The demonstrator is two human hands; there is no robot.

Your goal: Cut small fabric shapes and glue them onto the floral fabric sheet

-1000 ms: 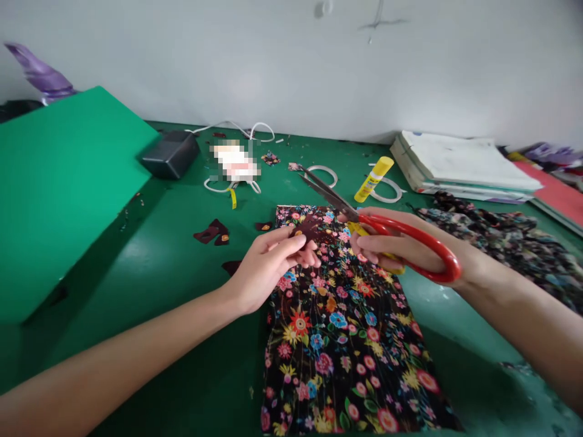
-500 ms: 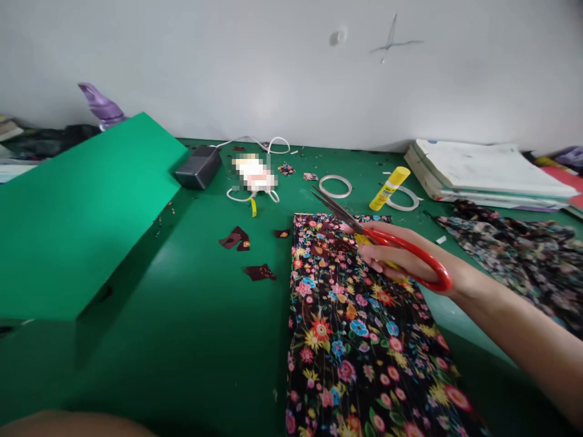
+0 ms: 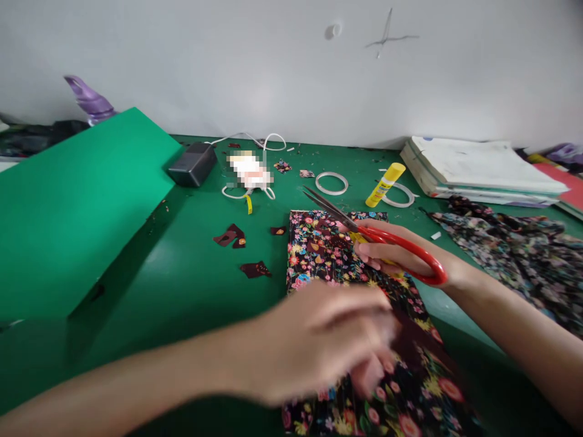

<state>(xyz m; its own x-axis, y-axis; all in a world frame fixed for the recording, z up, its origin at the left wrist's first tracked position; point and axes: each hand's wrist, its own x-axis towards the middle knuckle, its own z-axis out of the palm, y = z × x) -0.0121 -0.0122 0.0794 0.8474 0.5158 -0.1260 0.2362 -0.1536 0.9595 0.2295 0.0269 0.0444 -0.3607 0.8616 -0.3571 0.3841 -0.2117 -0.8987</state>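
Red-handled scissors (image 3: 426,258) are in my right hand (image 3: 387,250), blades pointing up and left above the top of the black floral fabric (image 3: 359,416). Something yellow shows between the handles. My left hand (image 3: 328,346), smeared by motion, is over the middle of that fabric with its fingers closed on a dark maroon piece of cloth (image 3: 416,340), partly hidden by the fingers. Small maroon scraps (image 3: 256,269) lie left of the fabric, and a few rest on its upper part.
A green board (image 3: 91,206) leans at the left, beside a black box (image 3: 194,165) with a white cable. Behind the fabric are a yellow glue stick (image 3: 385,184) and tape rings (image 3: 332,183). Stacked books (image 3: 483,167) and crumpled floral cloth (image 3: 510,243) sit at the right.
My left hand has come in from the lower left, over the fabric, with the maroon cloth. My right hand still holds the scissors in nearly the same place.
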